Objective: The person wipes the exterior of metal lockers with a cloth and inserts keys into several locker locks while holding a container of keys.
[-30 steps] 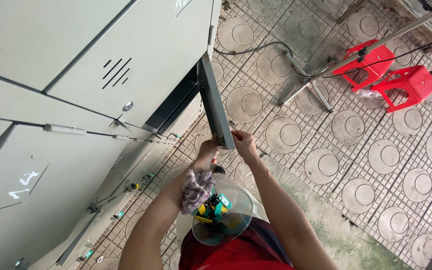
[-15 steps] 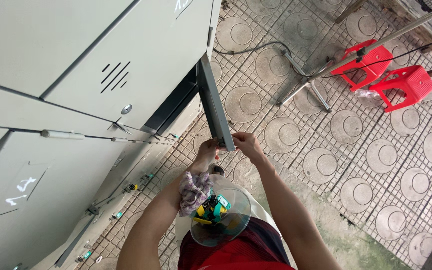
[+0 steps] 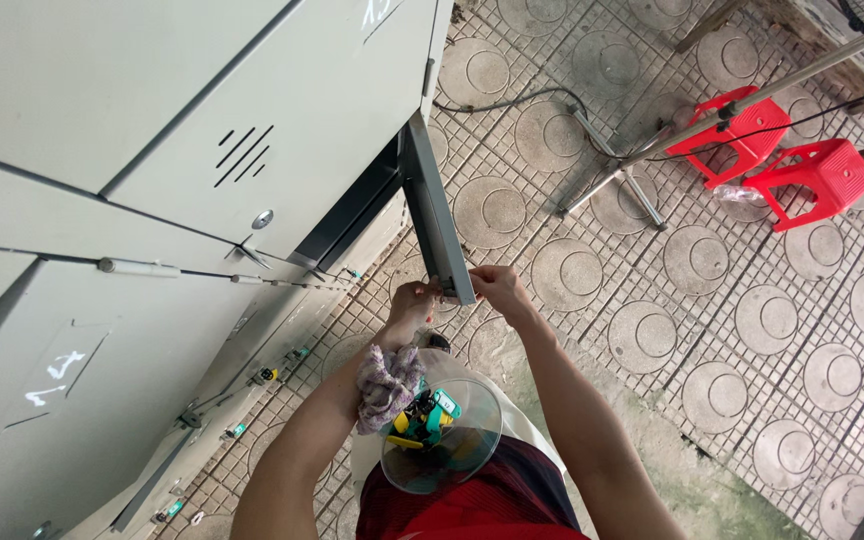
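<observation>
Both my hands reach down to the lower end of an open grey cabinet door that sticks out from a grey metal cabinet. My left hand grips the door's bottom corner from the left. My right hand holds the same corner from the right, fingers curled on the edge. A crumpled purple and white rag hangs at my left forearm. Below my arms a clear round plastic container with small green, yellow and black parts inside rests against my red shirt.
The cabinet's closed doors fill the left side, with a thin cable strung across them. Two red plastic stools and a metal stand with legs sit on the patterned paved floor at the right.
The view has shifted slightly. My hands have stayed on the door's lower corner, with the right hand closing a little more over the edge.
</observation>
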